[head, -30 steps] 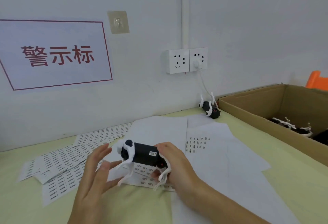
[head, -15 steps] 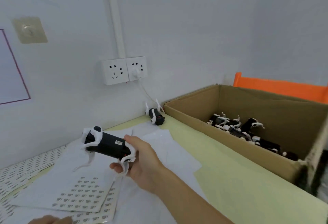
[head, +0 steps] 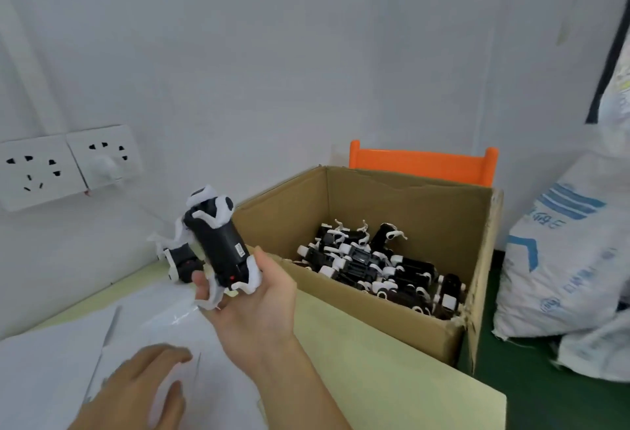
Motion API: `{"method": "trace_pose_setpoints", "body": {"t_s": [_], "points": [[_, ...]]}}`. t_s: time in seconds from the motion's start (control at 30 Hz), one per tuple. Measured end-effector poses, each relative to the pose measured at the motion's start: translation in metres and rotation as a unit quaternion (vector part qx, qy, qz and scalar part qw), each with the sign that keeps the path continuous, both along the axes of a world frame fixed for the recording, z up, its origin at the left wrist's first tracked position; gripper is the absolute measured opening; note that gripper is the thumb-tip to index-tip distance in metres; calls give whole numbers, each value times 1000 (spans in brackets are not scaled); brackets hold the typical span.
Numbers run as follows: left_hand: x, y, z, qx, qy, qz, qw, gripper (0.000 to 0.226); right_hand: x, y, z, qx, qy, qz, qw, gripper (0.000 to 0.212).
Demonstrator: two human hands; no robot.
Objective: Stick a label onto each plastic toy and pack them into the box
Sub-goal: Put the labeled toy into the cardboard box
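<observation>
Cardboard box (head: 392, 313) sits just right of your right hand (head: 254, 300), already holding a heap of black-and-white toy dogs (head: 375, 266). That hand grips a labelled toy dog (head: 220, 245), tilted up above the surface (head: 392, 371), lifted nearer the box than half a second ago. Another toy dog (head: 182, 262) lies behind it. Your left hand (head: 136, 392) rests relaxed on the white sheets (head: 51, 361).

A black-and-white plastic toy (head: 221, 245) with a small label on its side is held tilted, head up, beside the open cardboard box (head: 375, 313), where many like toys (head: 378, 269) lie heaped. Another toy (head: 180, 262) lies behind.
</observation>
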State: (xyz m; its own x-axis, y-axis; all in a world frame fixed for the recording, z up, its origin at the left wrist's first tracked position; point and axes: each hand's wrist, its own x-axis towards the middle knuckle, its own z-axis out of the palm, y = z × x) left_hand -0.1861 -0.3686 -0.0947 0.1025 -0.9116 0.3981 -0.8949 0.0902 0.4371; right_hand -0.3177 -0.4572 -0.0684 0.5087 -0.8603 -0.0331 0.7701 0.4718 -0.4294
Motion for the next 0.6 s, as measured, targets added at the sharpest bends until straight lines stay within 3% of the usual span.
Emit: {"method": "trace_pose_setpoints", "body": {"t_s": [0.03,0.23,0.37,0.47,0.6], "points": [[-12,-16,3,22,-36,-37,998,41,-8,-6,-1,2,-17,-24,1000,39],[-78,-96,-5,-3,79,-92,993,55,-43,-35,-3,37,-92,-191,976,27],[-102,-131,-12,0,78,-173,982,68,-66,-52,-3,39,-72,-281,956,27],[-107,-145,-28,23,24,-155,987,64,-78,-62,-6,61,-62,-308,947,32],[-106,-148,-34,29,34,-129,991,49,-88,-69,-5,83,-46,-324,941,39]]}}
